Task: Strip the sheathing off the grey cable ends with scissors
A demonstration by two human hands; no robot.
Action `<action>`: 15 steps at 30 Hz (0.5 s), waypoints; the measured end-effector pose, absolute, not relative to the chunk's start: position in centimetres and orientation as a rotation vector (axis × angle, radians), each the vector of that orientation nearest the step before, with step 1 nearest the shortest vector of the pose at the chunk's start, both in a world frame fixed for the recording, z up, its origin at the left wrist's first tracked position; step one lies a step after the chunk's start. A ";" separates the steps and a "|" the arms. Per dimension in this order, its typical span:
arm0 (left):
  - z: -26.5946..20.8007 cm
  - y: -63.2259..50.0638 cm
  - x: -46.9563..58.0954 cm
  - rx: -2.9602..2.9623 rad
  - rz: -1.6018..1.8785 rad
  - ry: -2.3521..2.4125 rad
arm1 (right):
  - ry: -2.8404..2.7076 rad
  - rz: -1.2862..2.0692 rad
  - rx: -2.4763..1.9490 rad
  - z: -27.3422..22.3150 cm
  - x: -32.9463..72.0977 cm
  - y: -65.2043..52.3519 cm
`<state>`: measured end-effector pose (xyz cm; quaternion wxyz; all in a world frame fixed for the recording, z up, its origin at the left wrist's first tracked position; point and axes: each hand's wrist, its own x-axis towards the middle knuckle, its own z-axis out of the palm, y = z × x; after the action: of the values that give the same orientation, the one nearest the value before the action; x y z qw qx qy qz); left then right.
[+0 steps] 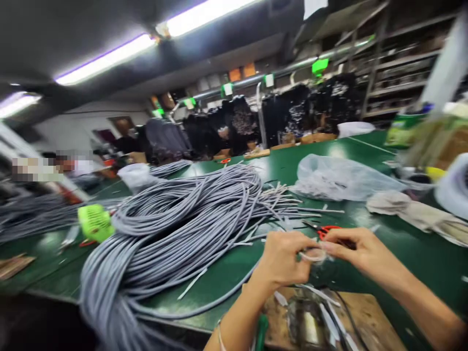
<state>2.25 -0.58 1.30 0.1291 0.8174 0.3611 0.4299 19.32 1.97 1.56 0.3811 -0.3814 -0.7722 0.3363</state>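
My left hand is closed around the end of a grey cable that curves over from the pile. A thin whitish loop, apparently from the cable's end, shows between my two hands. My right hand pinches its far side with thumb and forefinger. Just behind the hands lie red-handled scissors or cutters, partly hidden. To the left spreads a large bundle of grey cables, with pale stripped ends facing right. Motion blurs the fine details.
Below my hands, a wooden board carries a metal device and loose strips. The green table also holds a bright green fan, a clear plastic bag and a beige cloth sleeve. Dark hanging bundles line the back.
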 end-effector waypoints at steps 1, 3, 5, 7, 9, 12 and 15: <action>1.4 -0.5 2.1 2.349 1.237 1.000 | -1.995 1.054 -0.933 1.4 19.4 2.4; 1.6 -0.4 1.9 2.184 1.267 1.002 | -1.941 1.279 -0.911 1.1 19.3 2.9; 1.9 -0.4 1.8 1.966 1.339 1.081 | -1.853 1.230 -0.924 0.7 19.0 2.7; 2.3 -0.6 2.0 1.820 1.392 1.150 | -1.760 0.985 -0.951 0.5 18.7 2.0; 2.4 -0.7 2.3 1.785 1.380 1.160 | -1.724 0.701 -0.941 0.3 18.6 1.4; 2.0 -0.7 2.5 1.853 1.308 1.132 | -1.825 0.423 -0.832 0.4 18.6 1.2; 1.2 -0.5 2.4 2.015 1.283 1.139 | -1.893 0.477 -0.884 0.7 18.9 1.6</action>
<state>2.35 -0.50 1.20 0.2450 0.7382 0.4174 0.4700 18.86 1.62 0.65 0.4790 -0.3621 -0.7754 0.1954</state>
